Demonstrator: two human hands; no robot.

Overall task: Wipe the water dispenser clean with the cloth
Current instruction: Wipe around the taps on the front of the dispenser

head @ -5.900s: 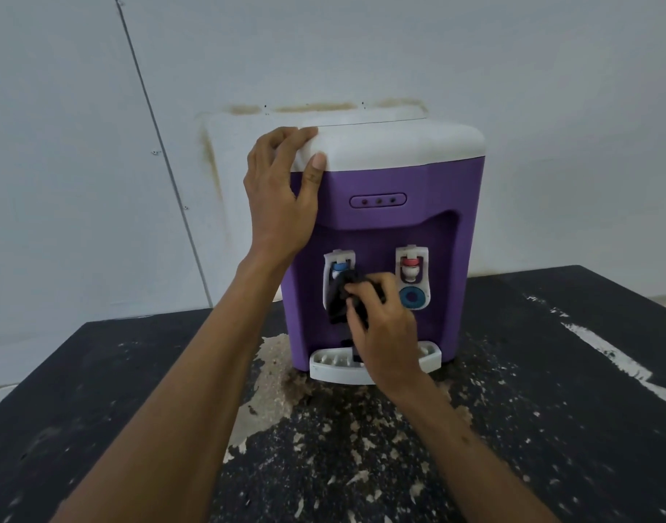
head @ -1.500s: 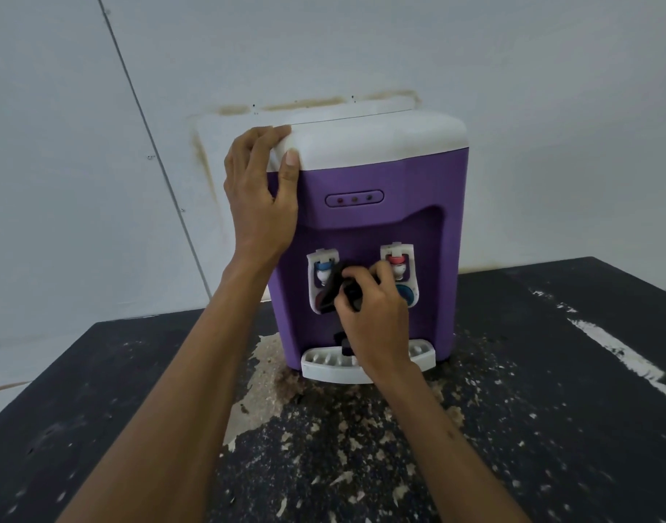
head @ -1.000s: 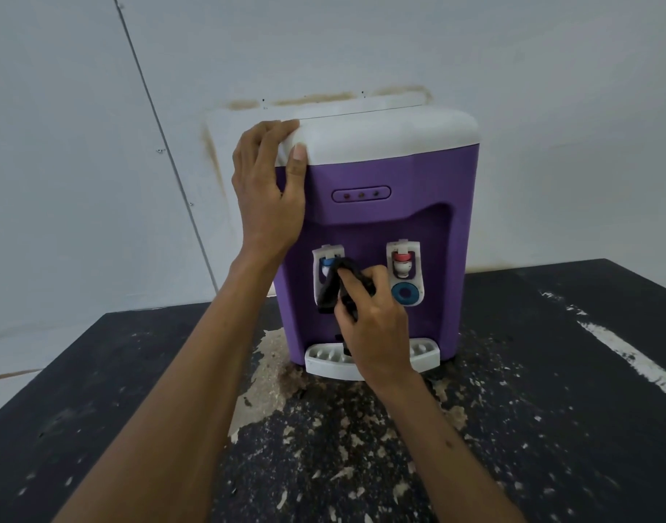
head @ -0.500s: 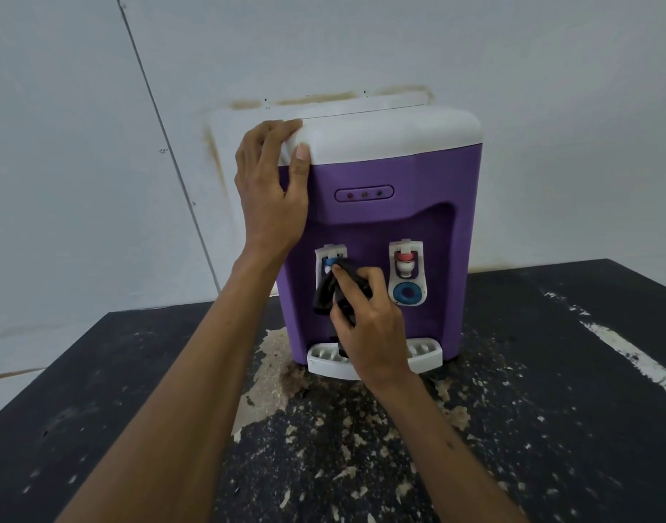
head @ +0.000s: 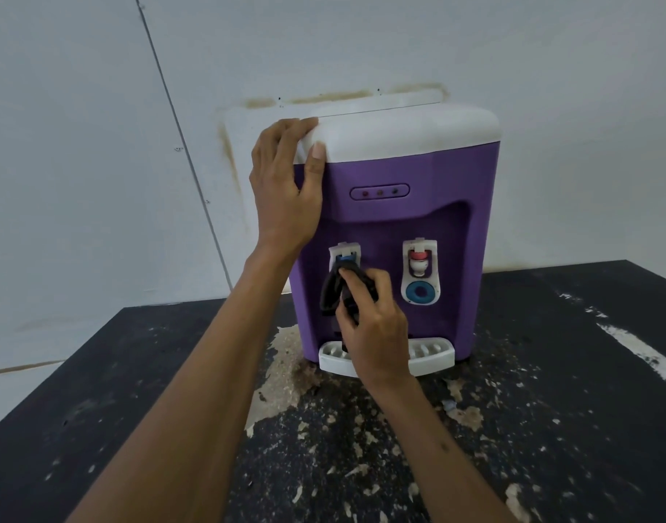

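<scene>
Purple water dispenser (head: 418, 168), one; black cloth (head: 329, 296), one.

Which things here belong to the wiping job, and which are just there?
Job: water dispenser, black cloth, right hand gripping the cloth at the blue tap, left hand holding the dispenser's top corner.
Bystanders: black table with flaking paint, stained wall panel.
</scene>
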